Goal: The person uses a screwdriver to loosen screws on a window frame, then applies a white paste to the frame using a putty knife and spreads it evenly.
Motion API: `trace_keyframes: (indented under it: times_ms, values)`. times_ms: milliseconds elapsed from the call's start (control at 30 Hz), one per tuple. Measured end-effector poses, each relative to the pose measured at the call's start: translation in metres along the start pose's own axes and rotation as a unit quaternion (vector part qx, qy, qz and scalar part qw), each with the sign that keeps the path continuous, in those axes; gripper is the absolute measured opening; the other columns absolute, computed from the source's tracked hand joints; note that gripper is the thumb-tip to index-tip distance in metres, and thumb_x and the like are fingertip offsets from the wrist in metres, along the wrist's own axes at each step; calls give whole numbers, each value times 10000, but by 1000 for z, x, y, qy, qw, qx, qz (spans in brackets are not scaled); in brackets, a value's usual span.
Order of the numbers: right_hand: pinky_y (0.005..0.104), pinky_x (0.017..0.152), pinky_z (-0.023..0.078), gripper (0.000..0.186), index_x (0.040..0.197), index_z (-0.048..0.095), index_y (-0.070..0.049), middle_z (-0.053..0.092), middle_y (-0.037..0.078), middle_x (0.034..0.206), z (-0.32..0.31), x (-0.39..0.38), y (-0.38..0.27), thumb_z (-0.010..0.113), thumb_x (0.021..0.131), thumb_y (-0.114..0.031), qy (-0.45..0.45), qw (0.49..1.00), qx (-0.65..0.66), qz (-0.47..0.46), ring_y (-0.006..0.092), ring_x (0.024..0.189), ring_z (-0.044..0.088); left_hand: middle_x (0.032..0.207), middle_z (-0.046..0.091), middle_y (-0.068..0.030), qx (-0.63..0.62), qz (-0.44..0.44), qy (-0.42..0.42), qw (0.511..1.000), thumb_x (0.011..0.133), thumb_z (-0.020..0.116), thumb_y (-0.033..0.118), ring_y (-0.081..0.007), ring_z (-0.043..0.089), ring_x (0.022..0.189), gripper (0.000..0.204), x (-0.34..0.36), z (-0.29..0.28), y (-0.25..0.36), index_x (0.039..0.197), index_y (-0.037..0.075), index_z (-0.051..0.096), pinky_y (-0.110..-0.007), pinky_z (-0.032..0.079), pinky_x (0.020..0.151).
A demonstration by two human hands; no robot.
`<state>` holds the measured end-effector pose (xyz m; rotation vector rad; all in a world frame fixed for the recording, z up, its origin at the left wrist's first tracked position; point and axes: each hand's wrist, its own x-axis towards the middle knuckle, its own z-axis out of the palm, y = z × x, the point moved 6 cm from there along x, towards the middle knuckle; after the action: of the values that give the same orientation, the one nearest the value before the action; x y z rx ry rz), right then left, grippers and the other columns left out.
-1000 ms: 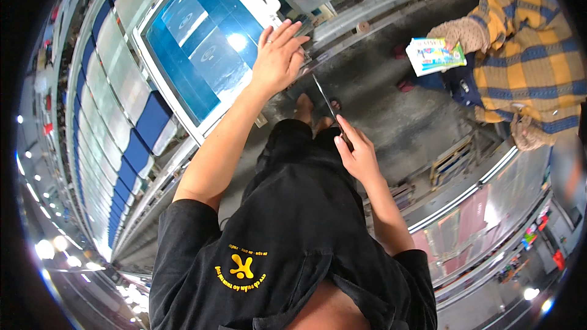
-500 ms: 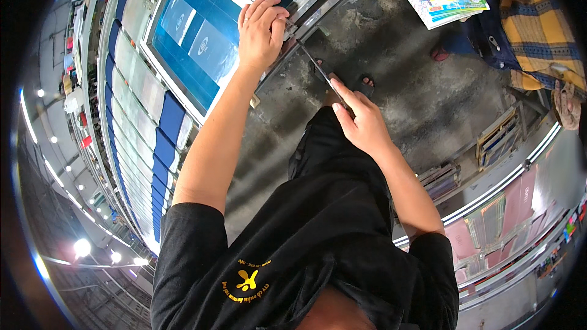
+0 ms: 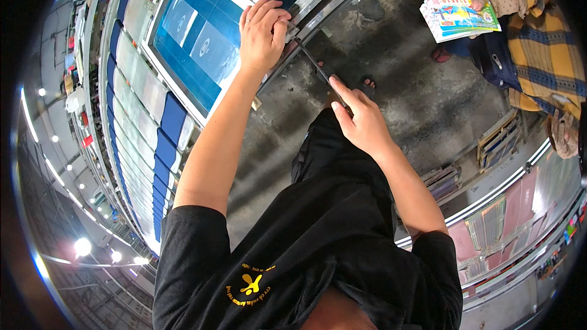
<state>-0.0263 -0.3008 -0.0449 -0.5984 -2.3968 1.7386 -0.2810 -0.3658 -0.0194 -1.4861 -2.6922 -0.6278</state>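
My left hand (image 3: 262, 35) has its bent fingers at the metal fitting (image 3: 292, 29) beside the right side of the white-bordered screen frame (image 3: 160, 56), which holds a blue stencil with lighter rectangles; what its fingertips grip is hidden. Below it, to the right, my right hand (image 3: 361, 116) is closed on a long, thin dark tool (image 3: 317, 63), like a rod, with the index finger along it. The tool's far end reaches up to the metal rail by my left hand.
A co-worker (image 3: 544, 55) in yellow-and-blue checked clothing holds a stack of bright printed papers (image 3: 455, 24) at upper right. A long row of blue and pale pallets (image 3: 171, 116) runs at left. Stacked screens (image 3: 496, 140) stand at lower right above a dark concrete floor (image 3: 403, 49).
Since a second ago both hands have shifted up in view as my head moved, and the tool now meets the rail. The co-worker's papers moved up, then slightly down and right.
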Motion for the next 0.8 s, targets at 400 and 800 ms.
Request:
trace_keyframes:
  times_ms: [400, 800]
  values:
    - [422, 675, 570, 504, 1474, 519, -172, 610, 129, 900, -6, 5, -26, 610, 981, -218, -30, 988, -147, 28, 322, 743, 662, 1275, 657, -76, 4, 4, -5, 1000, 971, 509, 199, -316, 466, 1384, 246, 2, 0, 0, 1005, 98, 731, -518, 261, 1184]
    - [368, 801, 532, 445, 1417, 584, -120, 672, 164, 880, -18, 21, 7, 645, 979, -175, -71, 989, 112, 62, 277, 764, 655, 1228, 659, -88, 2, 17, -12, 1000, 966, 494, 173, -329, 469, 1368, 231, 3, 1, 6, 978, 92, 711, -522, 273, 1180]
